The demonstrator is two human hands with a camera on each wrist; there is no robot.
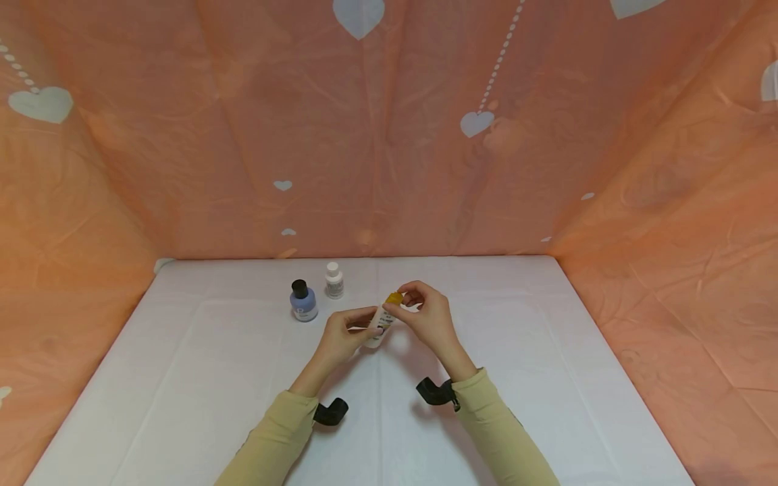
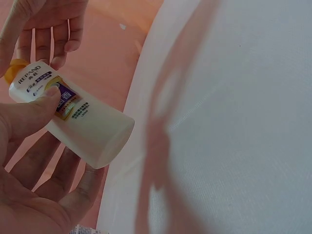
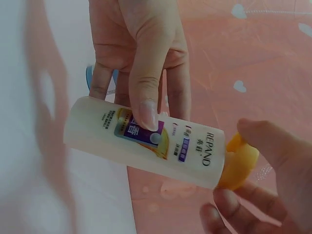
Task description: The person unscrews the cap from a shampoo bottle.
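Bottle [image 3: 100,129] w/ white body sits tilted btwn both hands, clear of the table [image 1: 498,405]. L hand [image 1: 342,337] pinches its lower body, thumb in front & fingers behind, prob. to steady it & leave the top end free. R hand [image 1: 433,317], at that top end, pinches the yellow cap [image 3: 240,163] btwn thumb & fingers; prob. one hand braces vs. the other. Blue bottle [image 1: 303,307] & small white bottle [image 1: 334,283] stand upright beyond the grip, to its left, prob. for elbow room.
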